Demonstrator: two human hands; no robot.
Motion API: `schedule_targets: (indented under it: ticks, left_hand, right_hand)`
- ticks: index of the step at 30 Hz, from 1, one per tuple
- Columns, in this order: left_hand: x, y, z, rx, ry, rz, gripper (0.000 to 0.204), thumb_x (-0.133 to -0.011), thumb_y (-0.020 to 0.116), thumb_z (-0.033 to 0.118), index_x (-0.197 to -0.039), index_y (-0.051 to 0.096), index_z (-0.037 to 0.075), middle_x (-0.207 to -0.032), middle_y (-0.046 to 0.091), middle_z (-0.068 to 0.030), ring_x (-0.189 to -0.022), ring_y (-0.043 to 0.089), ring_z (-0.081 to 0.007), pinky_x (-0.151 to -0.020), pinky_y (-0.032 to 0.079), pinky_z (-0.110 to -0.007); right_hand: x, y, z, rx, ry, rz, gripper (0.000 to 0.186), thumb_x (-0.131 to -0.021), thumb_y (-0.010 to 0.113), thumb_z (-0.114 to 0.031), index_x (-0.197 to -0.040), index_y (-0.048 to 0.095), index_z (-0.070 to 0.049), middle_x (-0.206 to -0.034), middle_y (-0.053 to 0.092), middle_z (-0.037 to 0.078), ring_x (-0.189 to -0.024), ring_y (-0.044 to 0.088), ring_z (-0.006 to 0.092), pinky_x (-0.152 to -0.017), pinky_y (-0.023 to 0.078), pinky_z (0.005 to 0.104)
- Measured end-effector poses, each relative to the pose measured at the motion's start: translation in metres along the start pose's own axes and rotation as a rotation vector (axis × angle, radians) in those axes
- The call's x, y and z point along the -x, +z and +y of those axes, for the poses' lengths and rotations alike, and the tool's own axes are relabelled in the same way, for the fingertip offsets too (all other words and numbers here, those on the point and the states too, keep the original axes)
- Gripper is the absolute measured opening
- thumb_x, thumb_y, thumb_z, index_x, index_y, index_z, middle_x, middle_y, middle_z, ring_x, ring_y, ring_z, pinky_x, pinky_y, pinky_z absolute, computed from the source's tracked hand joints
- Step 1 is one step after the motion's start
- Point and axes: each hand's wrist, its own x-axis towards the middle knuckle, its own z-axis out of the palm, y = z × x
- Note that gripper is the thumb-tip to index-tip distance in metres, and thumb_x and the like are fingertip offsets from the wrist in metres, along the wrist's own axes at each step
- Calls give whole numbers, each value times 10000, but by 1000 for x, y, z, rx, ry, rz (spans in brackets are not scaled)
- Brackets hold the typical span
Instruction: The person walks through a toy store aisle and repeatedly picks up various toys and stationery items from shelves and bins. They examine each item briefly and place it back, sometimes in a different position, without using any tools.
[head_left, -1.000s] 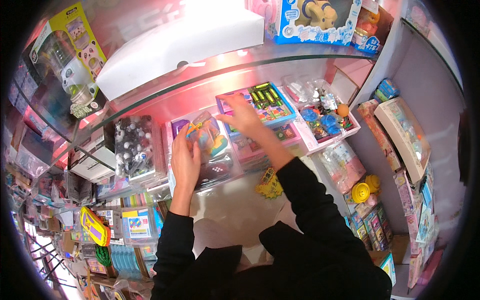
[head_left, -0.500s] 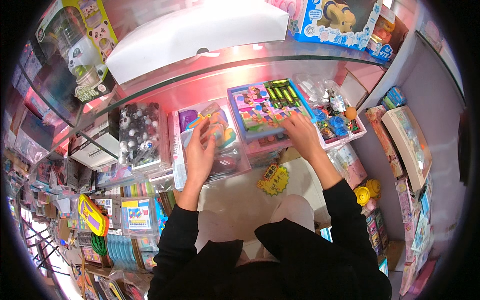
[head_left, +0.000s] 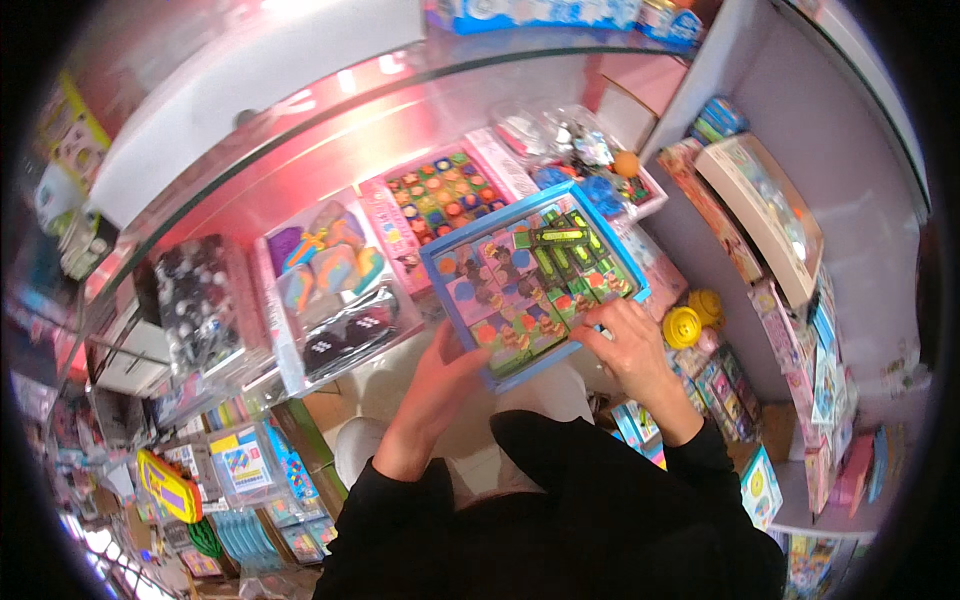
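Note:
A shallow blue-rimmed box (head_left: 447,285) is tilted in front of me, above the shelf's near edge. It holds several small picture packs in pink and green, plus some dark green and black pieces. My left hand (head_left: 437,388), smeared by motion, grips the box at its near left corner, with the thumb over the rim. My right hand (head_left: 632,350) is closed on the near right edge, its fingertips at the rim. Behind the box, a pink tray (head_left: 400,263) of small colourful pieces lies on the shelf.
Left of the pink tray lies a box of pastel soft toys and dark packets (head_left: 345,320). Further left stands a clear box of black-and-white balls (head_left: 200,300). At the right are a tray of bagged trinkets (head_left: 650,195) and yellow toys (head_left: 683,326). A glass shelf edge (head_left: 330,95) crosses above.
The blue-rimmed box has come off the pink tray toward me, uncovering the tray's contents. My left hand has moved from above the soft toys onto the box. The whole view has shifted.

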Motion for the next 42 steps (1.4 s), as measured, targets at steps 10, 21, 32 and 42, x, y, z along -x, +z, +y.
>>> schedule_targets:
  ticks: [10, 21, 32, 42]
  left_hand:
    - [-13, 21, -37, 2, -277, -141, 892, -783, 748, 37, -1518, 243, 22, -1455, 436, -110, -1315, 463, -234, -1084, 398, -387]
    - [-43, 53, -68, -243, -192, -233, 856, -864, 712, 164, -1543, 211, 22, -1500, 381, -105, -1364, 399, -214, -1142, 312, -370]
    - [-46, 22, -11, -1334, 957, 286, 389, -888, 581, -12, -1277, 589, 9, -1438, 478, -211, -1373, 425, -363, -1121, 338, -425]
    - [-97, -170, 189, -1934, 228, 515, 548, -959, 430, 522, -1358, 572, 175, -1255, 616, -203, -1239, 494, -434, -1064, 394, -493]
  right_hand:
    - [103, -47, 20, -369, 850, 354, 559, -906, 648, -350, -1353, 520, -40, -1379, 495, 167, -1271, 488, 281, -1069, 369, 380]
    - [203, -50, 37, -1409, 1331, 482, 890, -792, 802, -240, -1493, 328, 38, -1336, 558, 133, -1181, 567, 207, -1004, 452, 332]
    - [224, -7, 76, -1460, 1214, 502, 590, -932, 657, -287, -1395, 445, 12, -1269, 596, 154, -1140, 612, 274, -970, 509, 425]
    - [29, 29, 99, -1756, 958, 213, 457, -990, 577, -302, -1324, 499, -1, -1221, 629, 158, -880, 686, 264, -645, 572, 337]
